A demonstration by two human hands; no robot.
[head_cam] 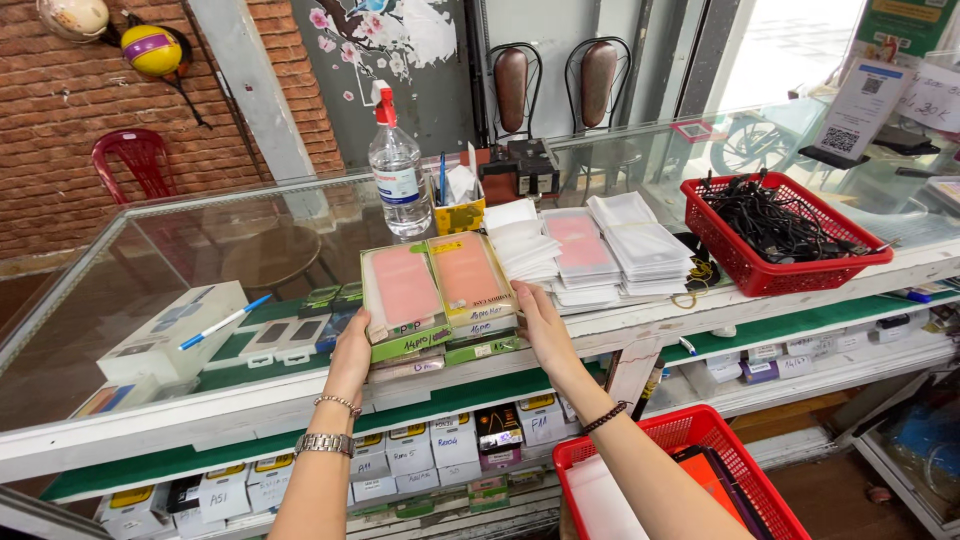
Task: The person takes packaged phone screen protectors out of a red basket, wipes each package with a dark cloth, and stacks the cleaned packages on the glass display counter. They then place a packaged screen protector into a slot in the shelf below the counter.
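Our left hand (352,352) is gripping the left edge of the stack of flat green-edged packages (438,295), fingers curled and clamped on it; our right hand (541,325) is pressing the stack's right edge, fingers closed against it. The stack is resting on the glass table (200,250), at the near edge. At one o'clock from it, piles of white and pink sleeves (590,250) are lying just beside. At twelve o'clock a spray bottle (397,170) is standing upright. At two o'clock, well apart, a red basket of black cables (780,235) is sitting. At five o'clock, below the table, a second red basket (690,480) is showing.
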